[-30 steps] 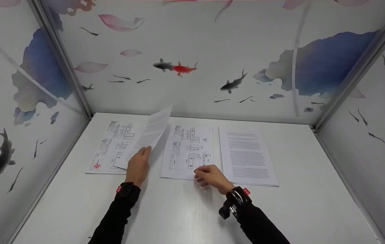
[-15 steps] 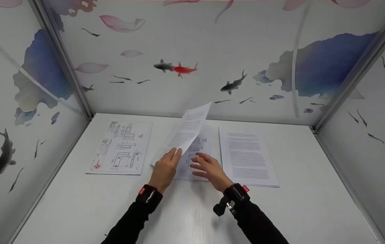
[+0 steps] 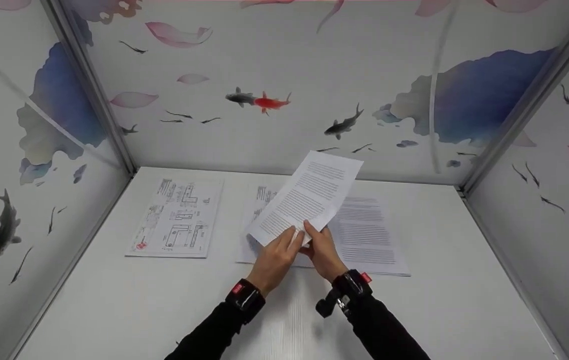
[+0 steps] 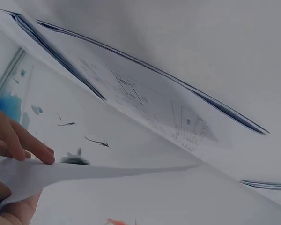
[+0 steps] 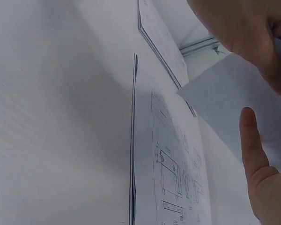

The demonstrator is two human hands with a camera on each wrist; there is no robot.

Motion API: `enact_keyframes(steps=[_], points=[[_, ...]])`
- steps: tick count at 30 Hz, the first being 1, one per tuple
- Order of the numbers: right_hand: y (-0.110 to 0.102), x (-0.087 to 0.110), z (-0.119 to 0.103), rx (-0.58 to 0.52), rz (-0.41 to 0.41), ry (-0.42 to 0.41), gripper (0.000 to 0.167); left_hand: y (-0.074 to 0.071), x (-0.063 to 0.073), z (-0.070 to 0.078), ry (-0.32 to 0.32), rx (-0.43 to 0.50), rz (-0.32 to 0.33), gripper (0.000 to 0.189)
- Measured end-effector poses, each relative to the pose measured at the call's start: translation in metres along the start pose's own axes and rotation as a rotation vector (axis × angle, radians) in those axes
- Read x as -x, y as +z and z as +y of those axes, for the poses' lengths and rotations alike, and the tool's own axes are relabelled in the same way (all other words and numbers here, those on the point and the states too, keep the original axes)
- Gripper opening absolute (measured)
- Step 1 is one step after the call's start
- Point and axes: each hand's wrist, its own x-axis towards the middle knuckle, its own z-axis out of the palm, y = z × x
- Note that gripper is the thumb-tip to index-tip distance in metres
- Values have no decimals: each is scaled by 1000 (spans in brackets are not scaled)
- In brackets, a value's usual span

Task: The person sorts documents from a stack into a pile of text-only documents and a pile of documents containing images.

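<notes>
A white printed sheet [image 3: 309,192], covered in lines of text, is held up at a slant above the table by its lower edge. My left hand [image 3: 275,257] grips its lower middle with the fingers over the printed face. Beside it, my right hand [image 3: 325,252] pinches the lower right corner, its thumb on top. Seen by the left wrist camera, the sheet [image 4: 98,173] appears nearly edge-on and bends between the fingers. Beneath it lies the middle paper stack [image 3: 259,197], partly covered in the head view; its line drawing [image 5: 173,178] shows in the right wrist view.
To the left lies another stack with a technical drawing [image 3: 176,220] and a red mark. A stack of text pages [image 3: 372,235] sits on the right, partly behind the raised sheet. White panels with fish prints [image 3: 271,102] enclose the white table [image 3: 464,280].
My left hand has carried the text sheet rightward from over the left stack, across the middle one, and its printed face has turned toward me. My right hand has taken hold of its corner.
</notes>
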Motion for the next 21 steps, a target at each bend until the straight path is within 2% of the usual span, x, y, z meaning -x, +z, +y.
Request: enact_keyframes(steps=[3, 7, 11, 13, 17, 19, 21], points=[[-3, 1, -3, -34, 82, -11, 43, 5, -2, 8, 22, 18, -10, 42], [-9, 0, -9, -53, 154, -39, 41, 8, -4, 14, 64, 12, -51, 42], [-19, -3, -14, 1, 212, -40, 39, 10, -5, 16, 114, 7, -75, 40], [-27, -4, -16, 24, 224, -36, 38, 10, -5, 15, 122, 36, -76, 35], [-45, -2, -22, 21, 197, -29, 38, 8, -4, 9, 70, 140, -76, 21], [-55, -2, -27, 8, 185, -1, 37, 6, -4, 5, -4, 202, -78, 19], [-64, -2, -31, -2, 176, 28, 37, 5, -4, 0, -114, 272, -72, 20]])
